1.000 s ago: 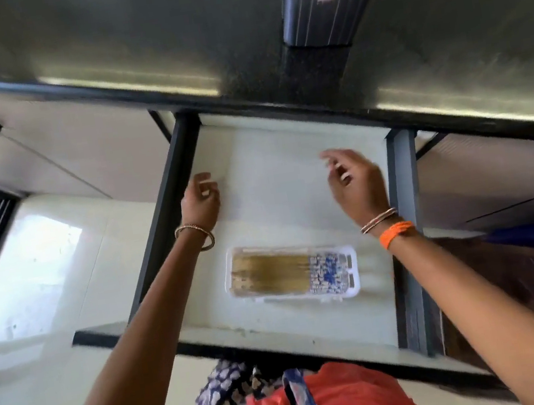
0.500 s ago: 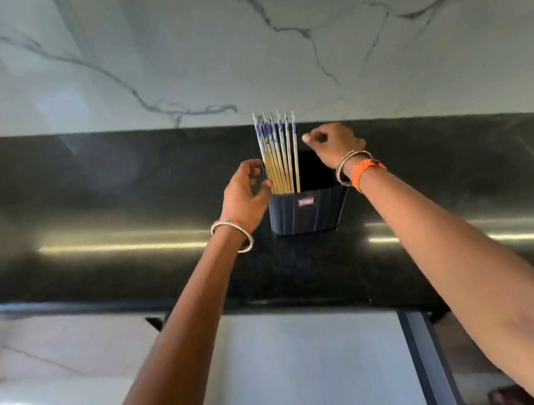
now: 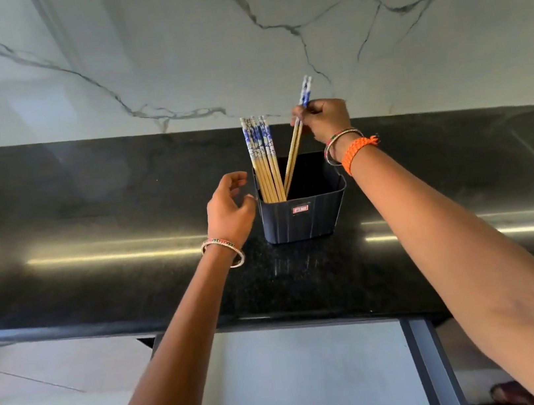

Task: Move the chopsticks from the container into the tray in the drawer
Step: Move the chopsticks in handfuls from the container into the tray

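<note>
- Left hand (image 3: 230, 207) open and loose, just beside the container (image 3: 303, 212) on the black counter (image 3: 89, 229); better pressed flat against its wall to steady it.
- Chopsticks (image 3: 264, 159) upright at the container's left side.
- Right hand (image 3: 326, 119) pinched on a tilted pair (image 3: 293, 155), tips inside; lift straight up, clear of the rim.
- Drawer (image 3: 306, 380) open below; tray out of view.

The lower ends of the chopsticks (image 3: 264, 157) are hidden inside the container (image 3: 304, 217). The red label (image 3: 300, 209) on its front is too small to read. The open drawer (image 3: 306, 380) is cut off by the bottom edge, its tray out of view.
</note>
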